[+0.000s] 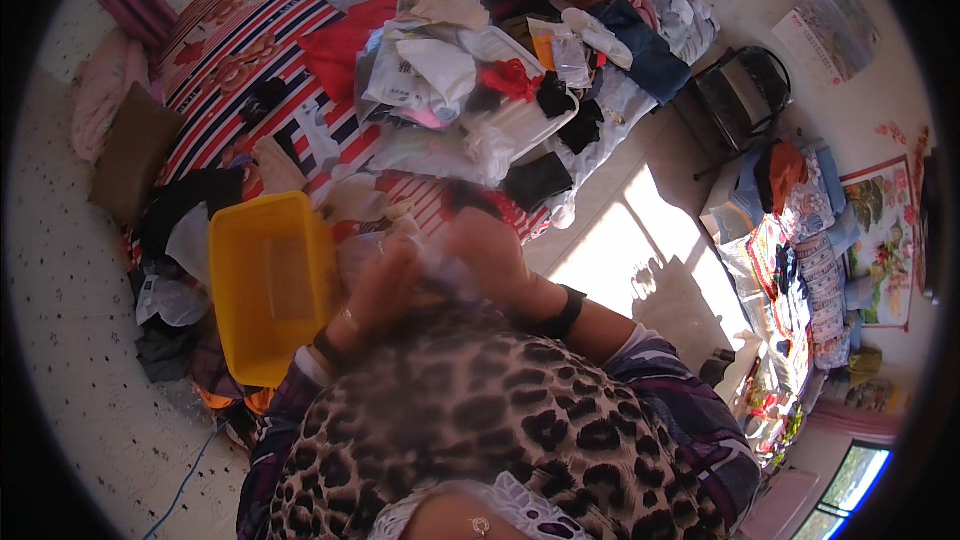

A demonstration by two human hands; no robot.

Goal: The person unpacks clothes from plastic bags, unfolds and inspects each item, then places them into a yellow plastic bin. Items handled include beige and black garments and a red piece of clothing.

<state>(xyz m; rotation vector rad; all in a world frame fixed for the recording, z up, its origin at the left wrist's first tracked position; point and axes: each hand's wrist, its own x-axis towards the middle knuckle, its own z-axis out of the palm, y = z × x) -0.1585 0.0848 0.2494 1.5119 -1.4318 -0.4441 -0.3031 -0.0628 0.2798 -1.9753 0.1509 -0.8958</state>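
Both of my hands are close together just above my leopard-print top, blurred by motion. My left hand (384,277) is beside the right wall of an empty-looking yellow plastic bin (270,285). My right hand (489,251) is bent inward from the right, a dark band at its wrist. Between them is a pale, whitish piece of material (446,270), too blurred to name; I cannot tell which hand grips it. Beige cloth (352,199) lies just beyond my left hand. A striped red, white and navy bed cover (247,52) spreads beneath the bin and the heap.
Ahead, a white plastic tray (525,131) holds a red lacy garment (510,79) and black items. White plastic bags (420,75) lie left of it. A dark folded cloth (536,181) is nearer. Dark clothes lie left of the bin. A black chair (739,101) stands at right.
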